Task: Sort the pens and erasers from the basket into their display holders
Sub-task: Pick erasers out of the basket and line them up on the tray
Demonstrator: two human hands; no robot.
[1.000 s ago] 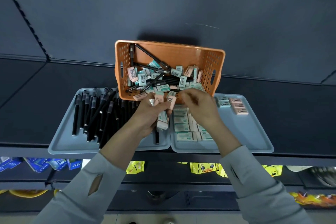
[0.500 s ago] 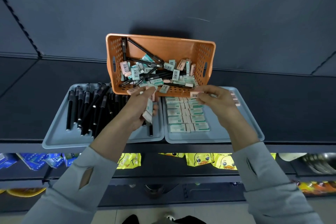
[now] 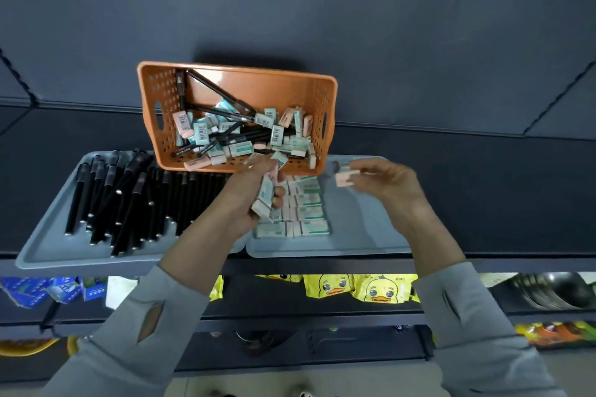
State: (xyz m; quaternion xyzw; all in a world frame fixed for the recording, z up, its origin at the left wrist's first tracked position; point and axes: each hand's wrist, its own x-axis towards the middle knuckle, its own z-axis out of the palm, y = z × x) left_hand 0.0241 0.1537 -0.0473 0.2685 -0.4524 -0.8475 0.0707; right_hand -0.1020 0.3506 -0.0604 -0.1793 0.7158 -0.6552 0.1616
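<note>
An orange basket (image 3: 292,87) tilts toward me on the shelf, holding black pens (image 3: 225,97) mixed with mint and pink erasers (image 3: 240,148). Below it lie two grey trays: the left tray (image 3: 51,248) holds several black pens (image 3: 129,200), the right tray (image 3: 361,235) holds rows of mint erasers (image 3: 306,213). My left hand (image 3: 248,200) grips a bunch of erasers (image 3: 267,200) over the gap between the trays. My right hand (image 3: 393,184) pinches one pink eraser (image 3: 346,178) above the right tray's far part.
A lower shelf holds yellow duck packets (image 3: 361,288), blue packets (image 3: 38,290) at the left and dark bowls (image 3: 554,293) at the right. A dark panel wall rises behind the basket. The floor shows at the bottom.
My right hand has moved from the basket's front edge to the right over the right tray, carrying the pink eraser. My left hand keeps its bunch of erasers. The view shifted a little.
</note>
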